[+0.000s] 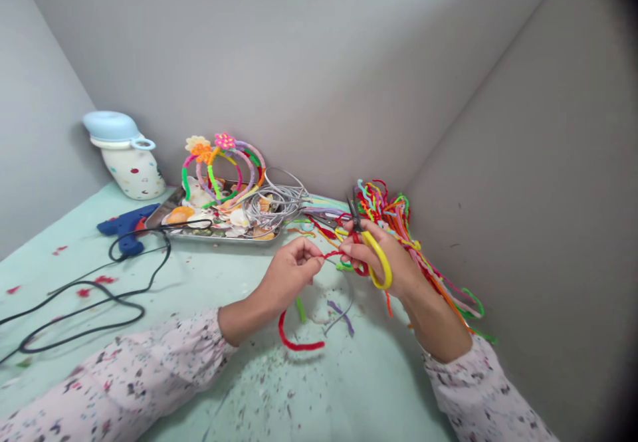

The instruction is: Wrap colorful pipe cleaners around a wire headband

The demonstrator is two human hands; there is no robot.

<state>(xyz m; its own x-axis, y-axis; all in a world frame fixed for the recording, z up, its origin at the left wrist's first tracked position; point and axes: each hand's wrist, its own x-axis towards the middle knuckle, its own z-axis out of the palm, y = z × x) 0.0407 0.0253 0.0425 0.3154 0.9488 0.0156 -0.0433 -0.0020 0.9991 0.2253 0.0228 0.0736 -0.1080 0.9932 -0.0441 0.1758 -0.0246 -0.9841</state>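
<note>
My left hand (292,269) is closed in a pinch on a strand of red fuzzy yarn (331,254), which runs across to the fingers of my right hand (386,252). A loose red length (299,346) hangs in a curve below my left wrist. Scissors with yellow handles (383,266) sit in my right hand, dark blades pointing up and away from the strand. A thin grey wire (350,299) bends down beneath the hands; its upper end is hidden. Just behind my right hand lies a bundle of colourful fuzzy yarn (386,206).
A metal tray (239,239) holds shells, coiled silver wire (282,196) and several wrapped headbands (219,169). Left of it are a blue glue gun (130,226), its black cable (142,306) and a white bottle with a blue lid (132,163). Scraps dot the pale green table (199,282); grey walls enclose it.
</note>
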